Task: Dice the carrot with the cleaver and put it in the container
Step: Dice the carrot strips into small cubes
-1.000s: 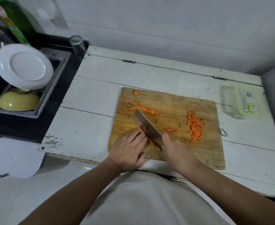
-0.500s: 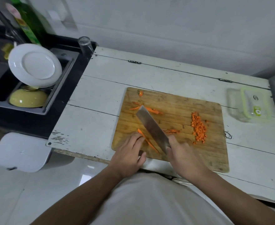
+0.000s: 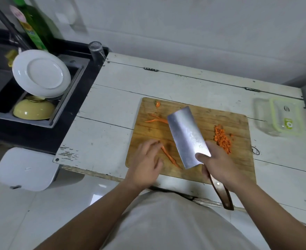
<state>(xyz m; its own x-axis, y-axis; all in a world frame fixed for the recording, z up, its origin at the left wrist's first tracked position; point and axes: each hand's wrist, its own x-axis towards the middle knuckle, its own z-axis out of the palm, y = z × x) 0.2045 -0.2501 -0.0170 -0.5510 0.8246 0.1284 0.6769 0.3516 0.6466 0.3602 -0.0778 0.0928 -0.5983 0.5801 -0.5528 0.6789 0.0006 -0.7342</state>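
White plank table (image 3: 112,109), grey wall (image 3: 184,24)

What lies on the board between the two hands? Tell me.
In the head view, a thin carrot strip lies on the cutting board between the left hand and the right hand holding the cleaver.

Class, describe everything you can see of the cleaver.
The cleaver has a broad rectangular blade of grey metal and a dark brown handle, apparently wood, with a pale rivet. The right hand grips it where blade meets handle. It is raised, its flat side facing the camera, over the cutting board.
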